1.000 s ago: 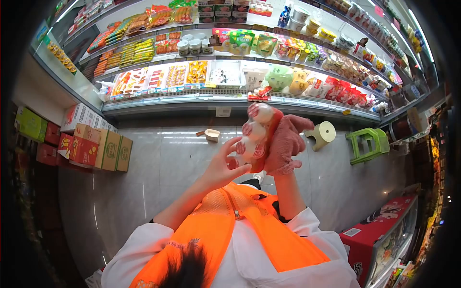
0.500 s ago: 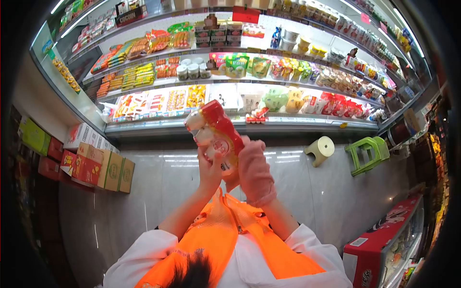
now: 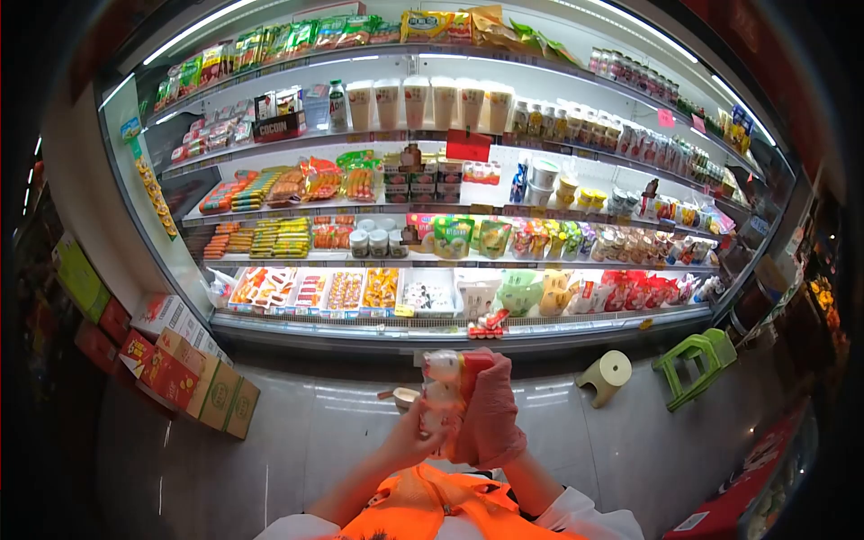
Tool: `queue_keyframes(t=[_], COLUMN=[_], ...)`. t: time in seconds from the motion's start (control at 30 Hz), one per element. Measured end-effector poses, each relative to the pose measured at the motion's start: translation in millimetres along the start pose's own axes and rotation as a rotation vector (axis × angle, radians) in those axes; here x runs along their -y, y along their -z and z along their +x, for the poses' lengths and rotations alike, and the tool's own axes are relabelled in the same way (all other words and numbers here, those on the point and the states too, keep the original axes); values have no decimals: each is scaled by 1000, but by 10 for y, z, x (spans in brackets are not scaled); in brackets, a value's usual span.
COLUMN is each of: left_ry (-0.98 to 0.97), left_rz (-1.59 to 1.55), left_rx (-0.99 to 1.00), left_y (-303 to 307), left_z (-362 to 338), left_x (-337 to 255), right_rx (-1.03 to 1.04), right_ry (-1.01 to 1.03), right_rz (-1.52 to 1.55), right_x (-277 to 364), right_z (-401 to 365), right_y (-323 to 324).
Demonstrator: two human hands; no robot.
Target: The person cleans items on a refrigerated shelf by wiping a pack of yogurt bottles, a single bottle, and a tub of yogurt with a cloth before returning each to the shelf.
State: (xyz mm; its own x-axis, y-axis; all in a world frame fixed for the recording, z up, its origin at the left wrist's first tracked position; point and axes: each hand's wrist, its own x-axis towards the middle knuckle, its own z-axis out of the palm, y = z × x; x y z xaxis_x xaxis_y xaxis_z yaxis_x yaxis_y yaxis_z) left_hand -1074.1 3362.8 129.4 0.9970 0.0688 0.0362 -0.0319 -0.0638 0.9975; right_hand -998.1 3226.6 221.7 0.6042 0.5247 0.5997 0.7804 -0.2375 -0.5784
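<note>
Upright in front of me is a red-and-white shrink-wrapped pack of small bottles (image 3: pixel 444 371). The fingers of my left hand (image 3: pixel 419 434) are wrapped round its lower left side. My right hand (image 3: pixel 492 416), covered by a pink cloth or glove, grips the pack from the right; its fingers are mostly hidden. Beyond the pack, a small red-and-white bundle (image 3: pixel 488 325) lies on the front edge of the refrigerated shelf display (image 3: pixel 576 331).
Packaged foods, cups and bottles line the lit shelves. Cartons (image 3: pixel 193 382) are stacked at left. On the floor at right stand a cream stool (image 3: pixel 606 373) and a green step stool (image 3: pixel 693 367). A red-sided freezer (image 3: pixel 733 481) is at lower right.
The view has tilted up, showing more upper shelves. The pack has turned so its pale bottles show more, and the pink-covered hand now covers more of its right side.
</note>
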Motion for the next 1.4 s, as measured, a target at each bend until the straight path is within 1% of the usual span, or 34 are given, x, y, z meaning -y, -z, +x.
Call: queue_keyframes(t=[0.1,0.23,0.27,0.37,0.4,0.47,0.5,0.53,0.57,0.6,0.63,0.67,0.7,0.73,0.8,0.83,0.87,0.97,1.0,1.07,1.1,1.2,1.23,1.3,1.37,1.4], left_ry=[102,-1,-5,-74,-54,-14,-1,16,35,121,13,-95,-203,-224,-258,-279,-385,-588,-576,-633,-659,-701,-676,-644,-585,-553], left_rz=[20,246,531,626,609,571,599,622,642,599,676,755,836,833,741,696,582,-67,-318,-461,-531,-584,-623,-673,-389,-247], left_rx=[119,165,140,165,192,240,250,258,264,303,287,276,270,260,80,0,-84,-288,-294,-307,-312,-329,-266,-344,-545,-640], left_y=[41,202,308,370,375,345,336,338,324,322,330,336,335,339,338,333,352,268,181,55,0,-196,-270,-498,-522,-529], left_z=[-30,-70,-63,-31,-30,-48,-27,15,22,15,24,39,56,68,75,90,155,320,324,326,319,309,311,325,340,367], left_x=[-18,-290,-265,-334,-402,-548,-519,-453,-413,-529,-537,-526,-533,-600,-701,-728,-685,-429,-352,-299,-293,-232,-144,-124,1,27], right_rx=[50,195,232,336,387,592,696,728,671,616,560,513,407,424,20,-57,-137,-352,-324,-306,-316,-320,-345,-422,-346,-215], right_ry=[35,97,127,187,203,263,291,283,251,218,180,-96,-354,-88,59,3,-55,-20,65,165,178,109,88,65,64,61], right_rz=[-83,-258,-299,-368,-346,-538,-635,-731,-626,-523,-419,-258,-86,-320,-280,-179,-81,-98,-207,-328,-339,-384,-375,-327,-352,-416], right_x=[-16,20,51,81,56,-128,-83,76,99,70,81,212,341,251,69,-52,-188,-285,-191,-122,-104,-109,-151,-253,-280,-209], right_z=[74,97,88,29,54,65,120,124,93,47,32,65,102,36,-265,-314,-335,-310,-284,-240,-228,-260,-278,-291,-312,-323], right_y=[154,348,374,380,379,304,276,353,365,382,400,400,399,412,276,215,174,141,237,272,235,152,111,3,9,106])
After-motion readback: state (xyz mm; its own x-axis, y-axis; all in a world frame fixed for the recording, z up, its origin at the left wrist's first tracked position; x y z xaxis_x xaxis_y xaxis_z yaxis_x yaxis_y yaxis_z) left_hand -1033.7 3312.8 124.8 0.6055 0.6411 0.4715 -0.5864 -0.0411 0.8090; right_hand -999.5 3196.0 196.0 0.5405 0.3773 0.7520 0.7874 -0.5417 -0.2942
